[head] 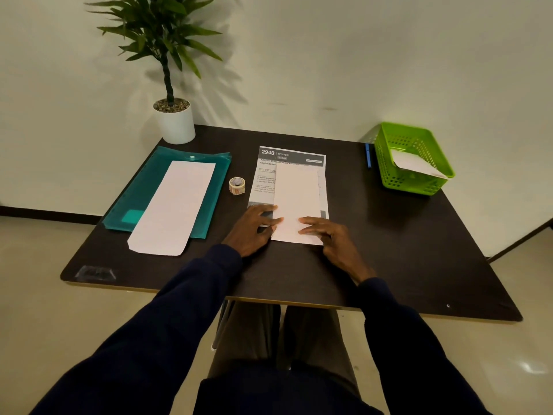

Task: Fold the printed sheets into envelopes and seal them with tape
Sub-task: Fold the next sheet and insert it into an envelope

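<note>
A printed sheet (266, 175) headed "2940 KITCHEN" lies flat in the middle of the dark table. On top of it lies a white folded paper strip (296, 193), blank side up. My left hand (254, 227) rests with straight fingers on the sheet's near left corner, fingertips touching the strip's left edge. My right hand (326, 235) presses flat on the strip's near end. A small roll of tape (237, 185) stands just left of the sheet. A long white folded envelope (173, 205) lies on a teal folder (146, 187) at the left.
A potted plant (175, 115) stands at the table's far left corner. A green plastic basket (413, 158) holding a white paper sits at the far right, with a blue pen (368, 155) beside it. The table's near edge (299, 304) runs above my knees.
</note>
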